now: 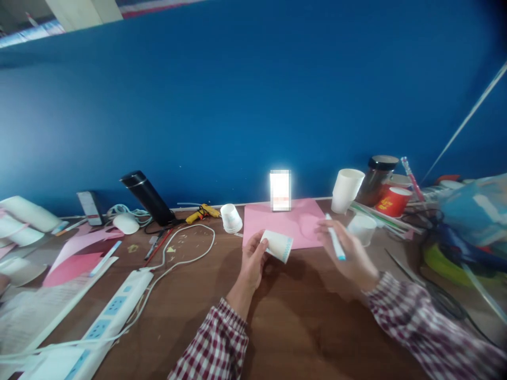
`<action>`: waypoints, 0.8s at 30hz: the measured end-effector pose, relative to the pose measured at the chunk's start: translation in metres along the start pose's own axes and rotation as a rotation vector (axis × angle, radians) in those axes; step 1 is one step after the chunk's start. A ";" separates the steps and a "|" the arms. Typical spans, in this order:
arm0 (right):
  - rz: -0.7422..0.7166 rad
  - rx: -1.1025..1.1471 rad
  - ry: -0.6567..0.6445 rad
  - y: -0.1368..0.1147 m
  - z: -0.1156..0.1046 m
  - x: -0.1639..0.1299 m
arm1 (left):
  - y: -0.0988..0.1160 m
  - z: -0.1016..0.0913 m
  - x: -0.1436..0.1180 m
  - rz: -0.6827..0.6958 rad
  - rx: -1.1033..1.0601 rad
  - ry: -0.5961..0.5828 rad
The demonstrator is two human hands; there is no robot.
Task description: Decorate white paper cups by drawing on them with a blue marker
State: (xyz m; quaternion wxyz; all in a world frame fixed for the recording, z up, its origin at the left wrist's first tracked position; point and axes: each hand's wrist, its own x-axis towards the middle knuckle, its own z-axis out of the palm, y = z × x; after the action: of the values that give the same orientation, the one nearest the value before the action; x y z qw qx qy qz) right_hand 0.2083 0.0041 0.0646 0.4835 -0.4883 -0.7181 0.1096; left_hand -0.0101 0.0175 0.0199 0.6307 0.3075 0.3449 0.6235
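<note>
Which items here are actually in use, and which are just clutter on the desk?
In use:
- paper cup, held tilted in the left hand
- blue-tipped marker, in the right hand
- pink paper sheet, just behind the cup

Lying about:
- glue gun
- black flask
- power strip
- upturned cup
- red cup
- dark jar

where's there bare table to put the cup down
Bare brown wooden table lies between the two checked sleeves, below the pink paper sheet. Another patch sits between the white cable and the left hand, which holds a white paper cup. The right hand holds a blue-tipped marker. Both table ends are crowded.
</note>
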 end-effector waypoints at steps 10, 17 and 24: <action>0.318 0.469 -0.135 -0.005 0.070 0.008 | 0.000 -0.003 0.002 0.044 -0.118 0.015; 0.086 0.351 0.040 -0.015 0.085 -0.005 | 0.000 -0.002 0.003 -0.008 -0.153 0.089; -0.055 0.267 0.145 -0.028 0.082 -0.025 | 0.000 -0.001 0.001 -0.047 -0.146 0.090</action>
State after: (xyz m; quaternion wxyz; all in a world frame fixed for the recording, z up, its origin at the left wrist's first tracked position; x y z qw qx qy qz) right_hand 0.1274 -0.0044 0.0265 0.5976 -0.4068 -0.6733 0.1551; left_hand -0.0109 0.0185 0.0195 0.6497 0.2245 0.3334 0.6453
